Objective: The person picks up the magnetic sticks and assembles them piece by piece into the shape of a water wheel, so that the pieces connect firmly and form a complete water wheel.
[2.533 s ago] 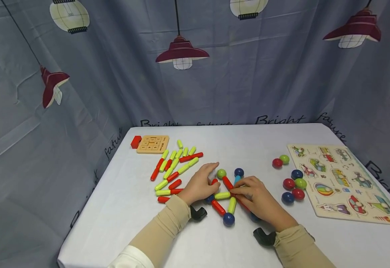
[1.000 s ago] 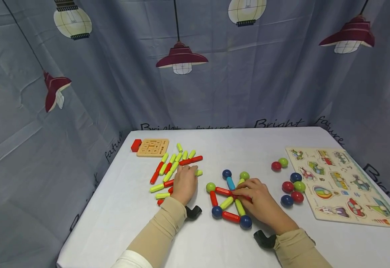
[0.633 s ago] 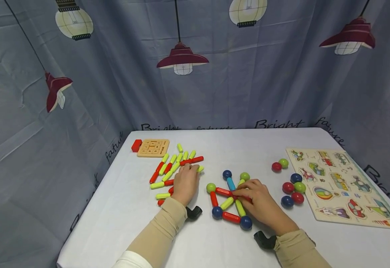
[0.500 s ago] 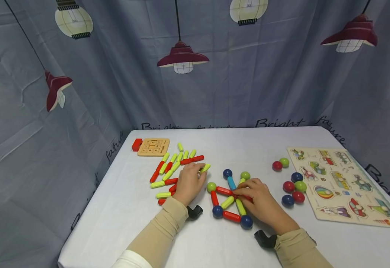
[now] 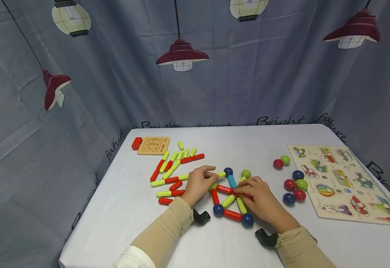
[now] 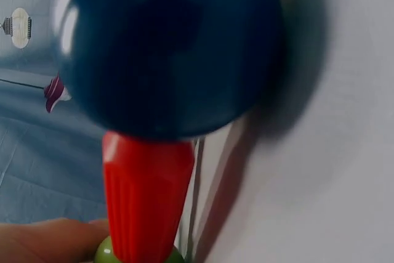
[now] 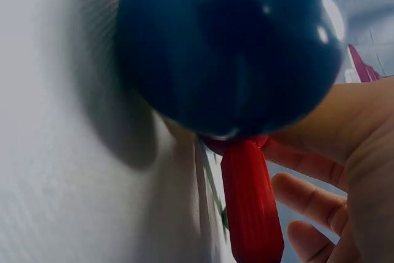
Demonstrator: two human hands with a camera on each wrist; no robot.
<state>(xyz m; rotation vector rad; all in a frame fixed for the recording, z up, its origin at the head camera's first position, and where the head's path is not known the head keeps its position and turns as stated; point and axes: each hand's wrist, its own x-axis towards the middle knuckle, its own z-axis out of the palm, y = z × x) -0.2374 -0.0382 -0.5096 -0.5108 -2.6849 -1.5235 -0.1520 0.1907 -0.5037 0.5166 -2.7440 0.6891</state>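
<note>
My left hand [image 5: 199, 185] pinches a yellow-green magnetic rod [image 5: 222, 174] between the blue ball [image 5: 228, 171] and green ball [image 5: 213, 186] at the far left of a wheel-shaped rod-and-ball build. Thumb and fingers of my right hand [image 5: 261, 199] grip the red ball at the build's hub, mostly hidden in the head view; a sliver of that red ball [image 7: 217, 145] shows in the right wrist view. Red, yellow-green and light-blue rods radiate from it. Close to the left wrist camera, a large blue ball [image 6: 172, 53] joins a red rod [image 6: 148, 195].
Loose red and yellow-green rods [image 5: 171, 179] lie left of the build, below a wooden number board [image 5: 153, 146] and a red block [image 5: 136, 143]. Several loose balls [image 5: 289, 184] sit at right beside a picture puzzle board [image 5: 352, 186]. A grey curtain hangs behind the white table.
The build has turned since the oldest frame. My left hand went to the loose rods, picked up a yellow-green one and carried it right to the build. My right hand stays at the hub.
</note>
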